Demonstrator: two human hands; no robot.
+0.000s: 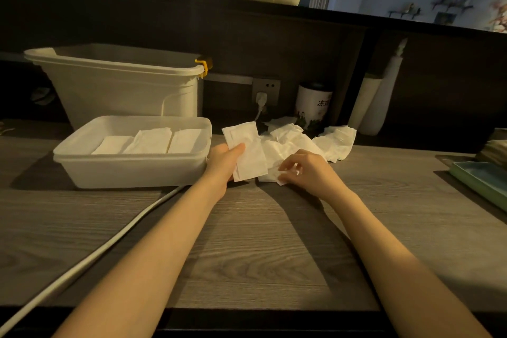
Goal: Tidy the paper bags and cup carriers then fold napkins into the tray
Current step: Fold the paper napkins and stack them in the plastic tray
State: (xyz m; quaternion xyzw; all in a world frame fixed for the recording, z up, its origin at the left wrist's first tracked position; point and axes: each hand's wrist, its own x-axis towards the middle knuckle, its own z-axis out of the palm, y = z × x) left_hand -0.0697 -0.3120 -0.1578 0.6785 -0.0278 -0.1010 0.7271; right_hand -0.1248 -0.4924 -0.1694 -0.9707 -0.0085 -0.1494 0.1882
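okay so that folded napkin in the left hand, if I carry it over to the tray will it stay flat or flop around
The folded napkin, pinched by the left hand, stands nearly straight, so its layers probably give it some stiffness. It looks thin and light, so a quick move might make it flap or unfold. Laid beside the napkins in the tray, it should stay flat.

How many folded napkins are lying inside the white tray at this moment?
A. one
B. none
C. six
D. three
D: three folded napkins lie side by side in the white tray, while the left hand holds one more folded napkin beside the tray, not yet placed in it.
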